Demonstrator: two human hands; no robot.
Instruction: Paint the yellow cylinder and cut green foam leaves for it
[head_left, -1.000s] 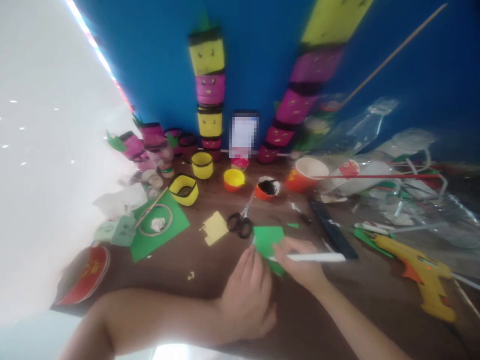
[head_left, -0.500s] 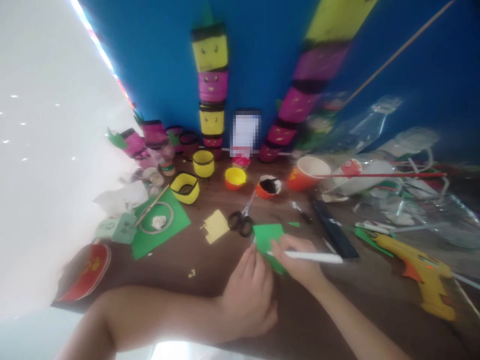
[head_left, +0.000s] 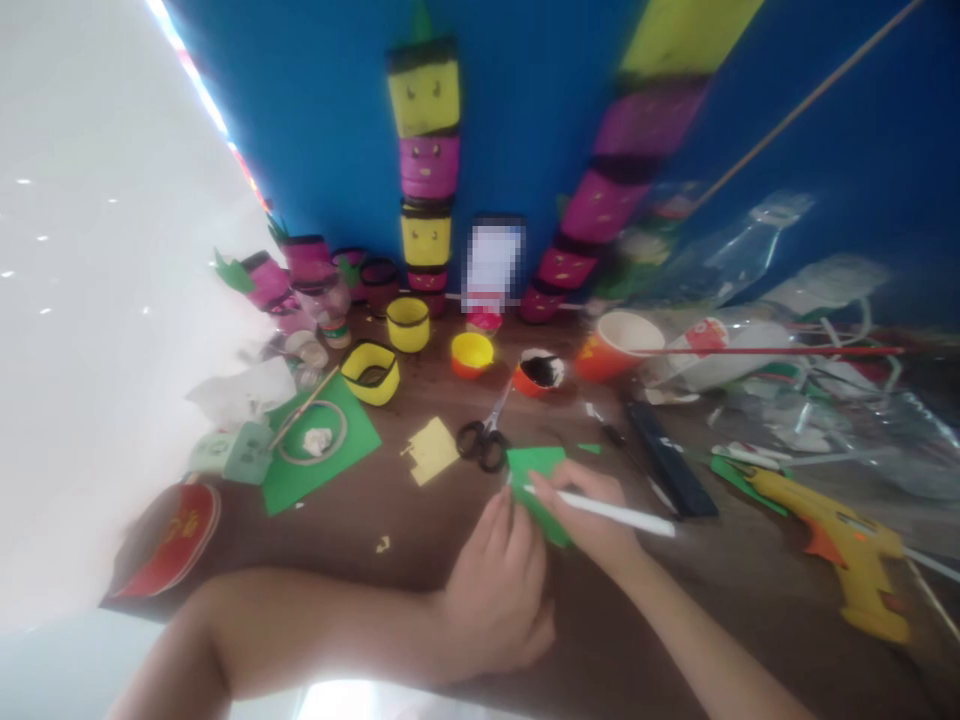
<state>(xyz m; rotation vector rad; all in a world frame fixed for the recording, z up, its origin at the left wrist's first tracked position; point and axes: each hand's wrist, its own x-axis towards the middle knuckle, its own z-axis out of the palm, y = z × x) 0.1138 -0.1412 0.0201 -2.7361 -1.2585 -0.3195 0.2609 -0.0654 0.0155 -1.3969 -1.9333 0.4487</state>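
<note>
Our left hand (head_left: 499, 585) bunches its fingers (can't tell if pinching) by the paper (head_left: 536, 462), probably steadying it; our right hand (head_left: 600, 515) pinches the pen (head_left: 641, 519) low for control.

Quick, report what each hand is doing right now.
Left hand: fingertips at the edge of the small green sheet; whether they grip it can't be told.
Right hand: closed on a white pen, over that sheet.

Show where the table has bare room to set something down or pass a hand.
Best patch: bare table between the right forearm and the yellow glue gun. Another lies between the left forearm and the green sheet, with small scraps in it. Crowded: the far right, with clear plastic bottles, and the middle around the scissors.
</note>
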